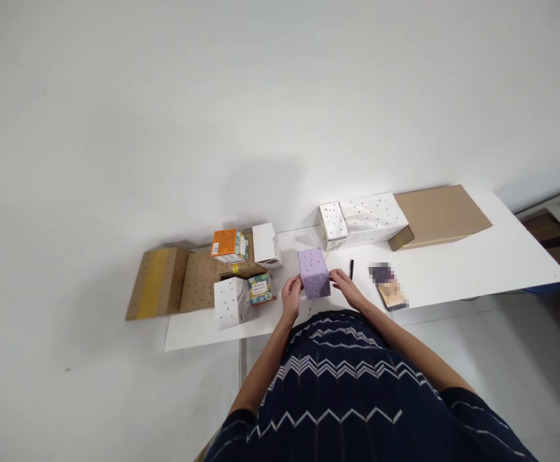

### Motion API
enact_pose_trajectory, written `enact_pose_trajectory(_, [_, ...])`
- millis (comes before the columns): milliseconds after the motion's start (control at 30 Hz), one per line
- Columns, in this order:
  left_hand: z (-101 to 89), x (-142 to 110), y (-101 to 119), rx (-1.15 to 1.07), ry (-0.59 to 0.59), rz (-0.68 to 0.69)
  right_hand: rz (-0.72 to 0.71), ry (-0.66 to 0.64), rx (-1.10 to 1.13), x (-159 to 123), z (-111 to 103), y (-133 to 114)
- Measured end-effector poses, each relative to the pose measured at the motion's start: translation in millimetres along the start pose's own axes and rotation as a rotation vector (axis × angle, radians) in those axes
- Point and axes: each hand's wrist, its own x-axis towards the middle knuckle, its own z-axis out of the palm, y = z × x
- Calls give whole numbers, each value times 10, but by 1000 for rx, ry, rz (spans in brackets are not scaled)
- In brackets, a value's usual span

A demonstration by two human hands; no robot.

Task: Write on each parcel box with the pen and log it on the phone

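A purple box [314, 276] dotted with small dark spots stands in front of me, between my two hands. My left hand [291, 295] has its fingers closed against the box's left side. On the opposite side, my right hand [344, 286] grips the right edge with its fingertips. A black pen [351, 269] lies just beyond my right hand. Left of my left hand are a small green and yellow box [262, 289] and a white spotted box [228, 304].
Along the wall stand a white spotted box [333, 219], a long white box [373, 218] and a brown carton [441, 215]. An orange box [225, 244], another white box [264, 242] and a taped carton [152, 285] are at left. The white table [453, 276] also bears a blurred flat object [389, 286].
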Motion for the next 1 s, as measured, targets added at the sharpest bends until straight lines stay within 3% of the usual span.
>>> enact_pose_trajectory(333, [10,-4,62,127,-126,-141,51,-7,-86,-4,27,122])
enact_pose_trajectory(533, [42,104,154,334,-105,-35,4,-78,-134,51,71,44])
enact_pose_trajectory(767, [147,3,232,255,-85,178,-199,-16,-71,80,19,-121])
enact_pose_trajectory(1000, [144,-51,-25,305,-67,184,-132,-1,11,82,-23,204])
